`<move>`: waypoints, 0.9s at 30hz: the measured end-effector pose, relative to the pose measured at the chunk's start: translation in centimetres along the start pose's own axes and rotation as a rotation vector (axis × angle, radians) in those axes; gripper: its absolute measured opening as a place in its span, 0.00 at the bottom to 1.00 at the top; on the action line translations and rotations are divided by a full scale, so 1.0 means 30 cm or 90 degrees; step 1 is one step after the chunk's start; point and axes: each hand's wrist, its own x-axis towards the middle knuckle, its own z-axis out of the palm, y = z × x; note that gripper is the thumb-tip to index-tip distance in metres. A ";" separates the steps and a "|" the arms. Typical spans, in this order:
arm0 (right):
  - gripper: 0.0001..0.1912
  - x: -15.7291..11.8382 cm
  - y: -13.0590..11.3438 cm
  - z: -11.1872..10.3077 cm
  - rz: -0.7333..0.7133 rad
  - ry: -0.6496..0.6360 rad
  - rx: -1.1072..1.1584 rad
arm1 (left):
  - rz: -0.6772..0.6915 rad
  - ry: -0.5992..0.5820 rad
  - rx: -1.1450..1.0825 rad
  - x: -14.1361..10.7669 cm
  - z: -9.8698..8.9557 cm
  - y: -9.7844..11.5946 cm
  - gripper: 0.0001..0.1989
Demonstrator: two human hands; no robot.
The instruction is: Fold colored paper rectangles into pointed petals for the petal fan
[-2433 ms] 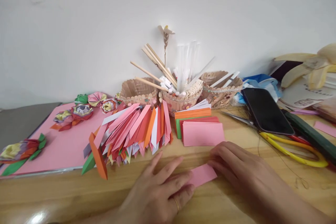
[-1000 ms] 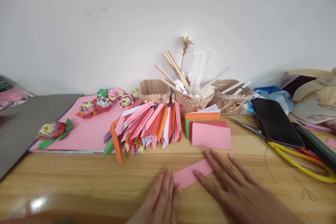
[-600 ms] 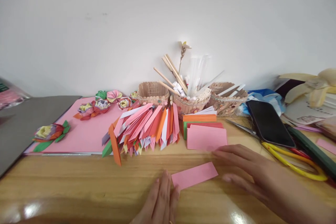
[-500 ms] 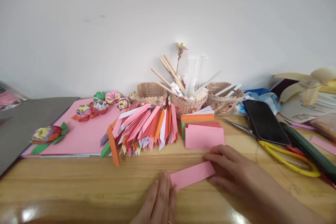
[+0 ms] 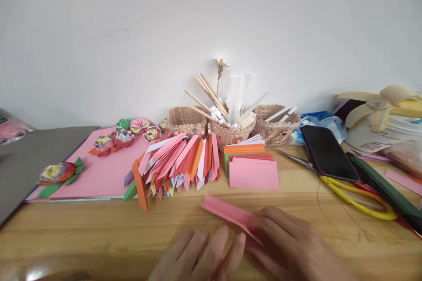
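Observation:
A pink paper strip (image 5: 227, 212), blurred and partly opened along a lengthwise fold, is tilted above the wooden table. Its right end is in my right hand (image 5: 286, 237), whose fingers are closed on it. Just below the strip is my left hand (image 5: 204, 254), fingers apart and slightly curled, holding nothing. Behind my right hand lies a stack of pink paper rectangles (image 5: 253, 174), with orange, green, red and white paper behind it. To the left spreads a large pile of folded paper pieces (image 5: 184, 158) in several colours.
Three woven baskets (image 5: 234, 135) stand by the wall, with sticks and markers in them. Paper flowers (image 5: 57, 173) lie on pink sheets (image 5: 99, 175) at the left. Yellow-handled scissors (image 5: 359, 202), a phone (image 5: 329, 153) and a banana peel (image 5: 379, 101) are at the right.
The pink strip has left the table, turned and come partly open in my right hand. My left hand has let go of its left end, and its fingers have spread.

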 end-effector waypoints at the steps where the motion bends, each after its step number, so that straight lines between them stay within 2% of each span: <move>1: 0.05 0.000 -0.005 0.001 -0.019 0.020 -0.001 | 0.006 0.009 -0.003 0.006 0.002 -0.003 0.16; 7: 0.17 -0.003 -0.012 -0.015 -0.120 0.041 -0.059 | 0.073 0.009 -0.100 0.038 0.011 -0.014 0.16; 9: 0.19 -0.007 -0.007 -0.016 -0.163 0.029 -0.068 | 0.054 0.022 -0.151 0.042 0.016 -0.010 0.16; 12: 0.22 -0.011 -0.002 -0.004 -0.200 0.075 -0.070 | 0.021 0.041 -0.202 0.039 0.028 -0.004 0.15; 14: 0.23 -0.013 -0.007 0.004 -0.189 0.072 -0.069 | 0.028 0.050 -0.208 0.032 0.036 -0.002 0.16; 17: 0.21 -0.009 -0.022 0.001 -0.124 -0.032 -0.059 | 0.050 0.028 -0.201 0.021 0.042 -0.002 0.15; 19: 0.18 -0.004 -0.028 -0.013 -0.087 -0.069 -0.041 | 0.059 0.008 -0.199 0.018 0.039 -0.003 0.14; 24: 0.14 0.002 -0.014 -0.042 -0.087 -0.094 -0.033 | 0.056 -0.011 -0.200 0.018 0.029 -0.007 0.15; 27: 0.16 0.001 -0.002 -0.033 -0.112 -0.063 -0.061 | 0.054 -0.021 -0.194 0.017 0.030 -0.006 0.15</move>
